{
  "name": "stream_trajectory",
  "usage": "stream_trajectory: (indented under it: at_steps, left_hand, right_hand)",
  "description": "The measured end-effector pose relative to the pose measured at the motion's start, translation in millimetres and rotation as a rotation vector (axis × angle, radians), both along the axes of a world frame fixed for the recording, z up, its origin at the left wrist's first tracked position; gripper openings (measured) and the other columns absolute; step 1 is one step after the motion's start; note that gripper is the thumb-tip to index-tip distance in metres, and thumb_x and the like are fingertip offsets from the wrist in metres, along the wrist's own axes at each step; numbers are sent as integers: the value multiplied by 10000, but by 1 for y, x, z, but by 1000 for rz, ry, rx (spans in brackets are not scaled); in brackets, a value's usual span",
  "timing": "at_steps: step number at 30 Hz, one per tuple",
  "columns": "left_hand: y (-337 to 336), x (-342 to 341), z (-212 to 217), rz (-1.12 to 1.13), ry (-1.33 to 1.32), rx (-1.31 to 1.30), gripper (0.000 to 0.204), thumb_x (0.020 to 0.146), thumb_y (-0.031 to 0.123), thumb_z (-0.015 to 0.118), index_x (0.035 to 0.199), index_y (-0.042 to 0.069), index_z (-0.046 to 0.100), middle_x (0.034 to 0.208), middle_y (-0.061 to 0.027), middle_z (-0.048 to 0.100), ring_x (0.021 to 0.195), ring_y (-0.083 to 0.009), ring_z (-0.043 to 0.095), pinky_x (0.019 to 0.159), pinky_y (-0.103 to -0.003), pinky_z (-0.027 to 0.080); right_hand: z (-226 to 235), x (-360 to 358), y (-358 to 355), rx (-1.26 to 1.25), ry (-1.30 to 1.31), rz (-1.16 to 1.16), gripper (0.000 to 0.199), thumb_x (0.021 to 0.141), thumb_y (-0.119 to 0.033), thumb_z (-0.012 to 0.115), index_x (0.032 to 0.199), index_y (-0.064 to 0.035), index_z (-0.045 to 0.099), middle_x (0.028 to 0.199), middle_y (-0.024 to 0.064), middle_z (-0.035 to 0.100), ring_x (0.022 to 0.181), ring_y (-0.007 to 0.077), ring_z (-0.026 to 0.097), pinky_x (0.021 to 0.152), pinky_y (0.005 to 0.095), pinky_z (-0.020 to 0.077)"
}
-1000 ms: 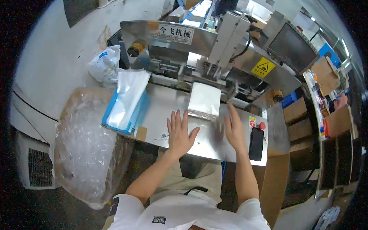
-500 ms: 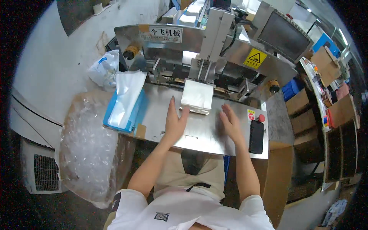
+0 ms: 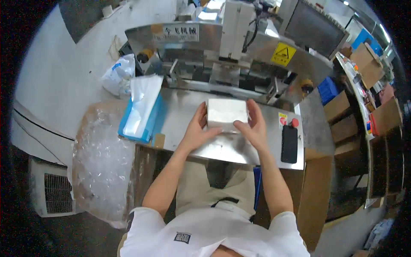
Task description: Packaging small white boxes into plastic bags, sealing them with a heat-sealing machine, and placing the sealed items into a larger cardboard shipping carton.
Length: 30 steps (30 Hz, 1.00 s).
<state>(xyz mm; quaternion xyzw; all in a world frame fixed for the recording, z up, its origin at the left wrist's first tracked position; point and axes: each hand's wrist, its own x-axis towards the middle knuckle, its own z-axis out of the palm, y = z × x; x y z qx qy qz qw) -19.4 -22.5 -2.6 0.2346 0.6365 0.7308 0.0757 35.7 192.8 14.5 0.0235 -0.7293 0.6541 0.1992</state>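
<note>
Both hands, left (image 3: 198, 128) and right (image 3: 253, 125), now closed in from flat on the steel surface (image 3: 222, 147) to clasp the silver-wrapped pack (image 3: 227, 114) by its ends, just before the sealing machine (image 3: 227, 51); pack judged under control for handling.

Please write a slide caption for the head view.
Left hand and right hand grip a white pack on a steel table.

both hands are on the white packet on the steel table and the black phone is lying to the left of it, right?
Not quite. Both hands, the left hand and right hand, do grip the white packet on the steel table, but the head view shows the black phone lying to its right, below the red button.
</note>
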Motion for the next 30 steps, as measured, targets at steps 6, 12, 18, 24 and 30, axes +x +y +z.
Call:
stream_trajectory:
  at_steps: [6, 12, 18, 24, 30]
  left_hand:
    - [10, 2, 20, 27, 85, -406, 1003, 706, 74, 820, 1519, 13, 234, 1363, -205, 548, 1250, -304, 555, 1044, -375, 445]
    - [18, 11, 28, -8, 184, -550, 917, 729, 20, 716, 1525, 62, 262, 1372, -245, 527, 1271, -374, 529, 1041, -386, 442]
    - [31, -32, -25, -125, -36, -164, 844, 813, -33, 575, 1553, 39, 176, 1449, -211, 462, 1315, -306, 494, 1070, -395, 436]
    - [64, -136, -15, 19, -835, 379, 462, 903, 99, 641, 1303, -75, 490, 1188, -198, 593, 1070, -260, 621, 951, -384, 529]
    - [71, -163, -47, 207, -558, 72, 248, 913, 134, 642, 1092, -37, 628, 1007, -142, 694, 920, -243, 687, 809, -341, 577]
  right_hand:
    - [15, 10, 20, 291, -111, 40, 1042, 683, -182, 873, 1516, -18, 270, 1499, 214, 389, 1403, 333, 374, 1159, 402, 309]
    - [79, 25, 17, 956, 26, 8, 1039, 622, -231, 875, 1479, -15, 329, 1408, 259, 457, 1307, 414, 453, 1090, 444, 388]
    - [94, 38, 35, 994, -158, 75, 901, 633, -232, 847, 1394, -4, 423, 1273, 267, 555, 1167, 447, 533, 995, 456, 450]
    - [65, 112, 97, 177, -286, -126, 806, 657, -159, 819, 1357, 42, 474, 1244, 150, 615, 1157, 261, 591, 1018, 357, 434]
    - [6, 228, 152, -240, -319, -518, 796, 692, -347, 785, 1328, 40, 501, 1206, 116, 622, 1090, 225, 611, 936, 344, 481]
